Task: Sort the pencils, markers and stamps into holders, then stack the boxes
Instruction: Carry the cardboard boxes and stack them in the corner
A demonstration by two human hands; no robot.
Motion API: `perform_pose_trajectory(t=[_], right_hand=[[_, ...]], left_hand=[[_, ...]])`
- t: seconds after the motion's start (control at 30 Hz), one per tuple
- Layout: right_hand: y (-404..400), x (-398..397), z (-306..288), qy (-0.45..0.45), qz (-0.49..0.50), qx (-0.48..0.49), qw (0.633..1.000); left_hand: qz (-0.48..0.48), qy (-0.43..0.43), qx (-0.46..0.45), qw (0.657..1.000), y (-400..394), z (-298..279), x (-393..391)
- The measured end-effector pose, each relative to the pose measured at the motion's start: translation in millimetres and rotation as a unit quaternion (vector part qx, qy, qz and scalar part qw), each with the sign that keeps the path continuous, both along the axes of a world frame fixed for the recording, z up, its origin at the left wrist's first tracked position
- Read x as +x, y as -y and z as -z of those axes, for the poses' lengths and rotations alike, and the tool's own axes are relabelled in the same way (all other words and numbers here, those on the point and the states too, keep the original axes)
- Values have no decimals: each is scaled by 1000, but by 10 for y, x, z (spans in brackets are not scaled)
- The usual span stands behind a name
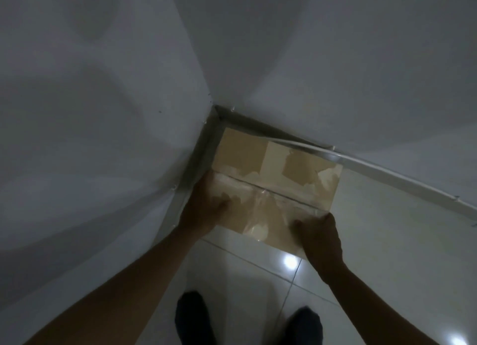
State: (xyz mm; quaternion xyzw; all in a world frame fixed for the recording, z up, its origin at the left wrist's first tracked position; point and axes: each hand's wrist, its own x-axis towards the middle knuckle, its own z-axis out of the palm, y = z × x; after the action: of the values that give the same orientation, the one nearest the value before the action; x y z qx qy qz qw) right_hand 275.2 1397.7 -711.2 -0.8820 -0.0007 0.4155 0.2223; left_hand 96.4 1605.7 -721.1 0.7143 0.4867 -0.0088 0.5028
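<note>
A brown cardboard box (273,174), taped shut along its top seam with torn tape patches, sits in the corner where two white walls meet. My left hand (206,205) grips the box's near left edge, thumb on top. My right hand (320,236) grips its near right corner, fingers wrapped over the edge. Whether the box rests on the floor or on another box below it is hidden. No pencils, markers, stamps or holders are in sight.
White walls close in at the left (103,138) and the back (335,74). A white cable duct (387,179) runs along the back wall's base. Glossy white floor tiles (374,241) spread to the right. My two dark-socked feet (193,319) stand just behind the box.
</note>
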Motion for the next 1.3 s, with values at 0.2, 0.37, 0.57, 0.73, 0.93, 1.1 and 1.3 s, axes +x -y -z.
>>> perform_pose_trajectory(t=[0.2, 0.37, 0.57, 0.73, 0.93, 1.1, 1.3], right_hand=[[-29, 128, 215, -17, -5, -3, 1000], [-89, 97, -334, -15, -48, 8, 999], [96, 174, -1654, -25, -138, -4, 990], [332, 211, -3097, -17, -205, 11, 979], [756, 31, -4419, 13, -256, 20, 966], [1074, -253, -4950, 21, -263, 48, 963], [1418, -600, -5211, 30, -277, 78, 957]], left_hand=[[73, -59, 44, 995, -207, 11, 100], [119, -153, 78, 978, -74, -286, 179], [161, -177, 79, 968, 169, -1529, 245], [156, -142, 60, 976, 351, -3026, 230], [115, -100, 69, 986, 734, -4548, -52], [111, -93, 76, 987, 1194, -5163, -441], [133, -109, 100, 980, 1593, -5349, -717]])
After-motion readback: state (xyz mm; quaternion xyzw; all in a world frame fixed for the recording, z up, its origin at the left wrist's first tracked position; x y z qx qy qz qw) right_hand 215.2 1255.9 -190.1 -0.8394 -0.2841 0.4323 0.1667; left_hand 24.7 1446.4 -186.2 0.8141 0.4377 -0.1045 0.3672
